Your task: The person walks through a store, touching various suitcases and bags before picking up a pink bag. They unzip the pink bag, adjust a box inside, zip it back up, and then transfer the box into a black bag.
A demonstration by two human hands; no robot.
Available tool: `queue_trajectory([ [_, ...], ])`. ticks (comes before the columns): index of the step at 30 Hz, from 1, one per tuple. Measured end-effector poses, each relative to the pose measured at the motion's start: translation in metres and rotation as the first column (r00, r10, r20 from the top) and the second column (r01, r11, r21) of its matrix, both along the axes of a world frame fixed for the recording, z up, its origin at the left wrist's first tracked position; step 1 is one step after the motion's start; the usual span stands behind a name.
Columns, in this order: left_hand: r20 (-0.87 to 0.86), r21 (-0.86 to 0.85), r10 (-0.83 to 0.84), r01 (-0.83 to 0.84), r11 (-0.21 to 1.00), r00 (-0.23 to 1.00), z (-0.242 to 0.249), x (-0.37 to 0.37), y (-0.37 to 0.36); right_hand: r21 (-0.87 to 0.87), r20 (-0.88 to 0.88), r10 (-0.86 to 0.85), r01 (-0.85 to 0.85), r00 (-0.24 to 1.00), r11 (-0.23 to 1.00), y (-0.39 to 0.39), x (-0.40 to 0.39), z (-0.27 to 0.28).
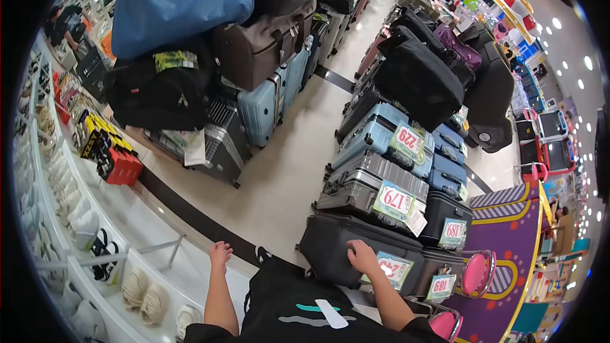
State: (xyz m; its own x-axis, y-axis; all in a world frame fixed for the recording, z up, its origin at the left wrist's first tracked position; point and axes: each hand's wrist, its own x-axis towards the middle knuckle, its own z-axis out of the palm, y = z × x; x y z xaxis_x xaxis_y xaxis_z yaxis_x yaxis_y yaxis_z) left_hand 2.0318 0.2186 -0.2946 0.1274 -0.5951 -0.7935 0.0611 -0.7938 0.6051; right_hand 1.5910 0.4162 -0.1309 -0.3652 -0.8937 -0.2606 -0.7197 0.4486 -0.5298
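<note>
My right hand (362, 256) rests palm down on top of a black soft suitcase (330, 248) at the near end of a row of luggage, just above its price tag (394, 269). My left hand (220, 253) hangs free over the floor with its fingers loosely curled, holding nothing. It sits close to the white shelf edge (159, 248) on my left. A black garment with a teal and white mark (298, 308) covers my chest below both arms.
A grey hard suitcase tagged 179 (375, 190) and a blue one tagged 229 (387, 136) continue the row. Across the aisle stand stacked bags and a big blue duffel (181, 3). Shoes line the white shelves (76, 216). Pink stools (473, 273) stand at right.
</note>
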Motion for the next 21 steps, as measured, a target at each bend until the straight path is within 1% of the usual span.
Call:
queue_trajectory([
  [1, 0.007, -0.009, -0.011, 0.011, 1.000, 1.000, 0.001, -0.002, -0.008, -0.009, 0.007, -0.011, 0.011, 1.000, 1.000, -0.003, 0.001, -0.003],
  [3, 0.097, 0.066, -0.224, 0.219, 0.974, 0.970, -0.001, -0.011, -0.031, 0.200, -0.092, -0.046, 0.063, 0.995, 0.978, -0.010, 0.001, -0.018],
  [4, 0.087, 0.069, -0.280, 0.274, 0.959, 0.956, 0.001, -0.020, -0.047, 0.216, -0.118, -0.069, 0.094, 0.991, 0.972, -0.009, 0.003, -0.026],
  [5, 0.086, 0.089, -0.346, 0.338, 0.937, 0.934, 0.004, -0.026, -0.056, 0.209, -0.079, -0.104, 0.119, 0.991, 0.971, -0.011, 0.005, -0.028],
  [7, 0.096, 0.106, -0.458, 0.448, 0.888, 0.884, 0.028, -0.052, -0.086, 0.210, -0.185, -0.179, 0.216, 0.966, 0.953, -0.015, 0.015, -0.027],
  [8, 0.106, 0.087, -0.533, 0.526, 0.846, 0.839, 0.030, -0.057, -0.102, 0.213, -0.162, -0.212, 0.244, 0.964, 0.946, -0.018, 0.025, -0.030],
  [9, 0.118, 0.091, -0.557, 0.549, 0.831, 0.822, 0.033, -0.060, -0.119, 0.141, -0.182, -0.306, 0.333, 0.934, 0.932, -0.022, 0.030, -0.031],
  [10, 0.161, 0.106, -0.637, 0.629, 0.770, 0.754, 0.034, -0.064, -0.136, 0.060, -0.208, -0.388, 0.408, 0.898, 0.911, -0.028, 0.026, -0.032],
  [11, 0.208, 0.116, -0.704, 0.697, 0.707, 0.679, 0.037, -0.075, -0.157, 0.010, -0.202, -0.433, 0.444, 0.879, 0.896, -0.036, 0.025, -0.034],
  [12, 0.218, 0.133, -0.687, 0.676, 0.725, 0.694, 0.043, -0.080, -0.175, 0.013, -0.183, -0.476, 0.486, 0.860, 0.874, -0.047, 0.021, -0.038],
  [13, 0.257, 0.147, -0.705, 0.695, 0.704, 0.661, 0.046, -0.084, -0.194, 0.021, -0.160, -0.520, 0.530, 0.839, 0.848, -0.061, 0.018, -0.040],
  [14, 0.268, 0.144, -0.699, 0.690, 0.710, 0.663, 0.050, -0.089, -0.215, 0.013, -0.147, -0.536, 0.543, 0.831, 0.839, -0.084, 0.008, -0.040],
  [15, 0.274, 0.148, -0.692, 0.682, 0.716, 0.667, 0.053, -0.094, -0.231, -0.038, -0.058, -0.550, 0.549, 0.833, 0.835, -0.106, -0.006, -0.040],
  [16, 0.278, 0.128, -0.682, 0.678, 0.724, 0.677, 0.051, -0.094, -0.246, -0.087, 0.029, -0.559, 0.559, 0.829, 0.825, -0.128, -0.020, -0.038],
  [17, 0.278, 0.097, -0.673, 0.677, 0.729, 0.685, 0.049, -0.100, -0.264, -0.115, 0.056, -0.552, 0.554, 0.832, 0.824, -0.153, -0.036, -0.044],
  [18, 0.321, 0.145, -0.694, 0.691, 0.709, 0.644, 0.048, -0.109, -0.281, -0.130, 0.092, -0.540, 0.548, 0.837, 0.827, -0.180, -0.057, -0.054],
  [19, 0.327, 0.175, -0.691, 0.677, 0.715, 0.645, 0.054, -0.123, -0.294, -0.136, 0.128, -0.528, 0.542, 0.840, 0.829, -0.202, -0.075, -0.058],
  [20, 0.267, 0.227, -0.728, 0.693, 0.685, 0.632, 0.053, -0.128, -0.306, -0.134, 0.126, -0.547, 0.561, 0.827, 0.817, -0.224, -0.092, -0.049],
  [21, 0.201, 0.273, -0.757, 0.707, 0.653, 0.622, 0.052, -0.139, -0.323, -0.168, 0.185, -0.537, 0.565, 0.823, 0.808, -0.252, -0.115, -0.036],
])
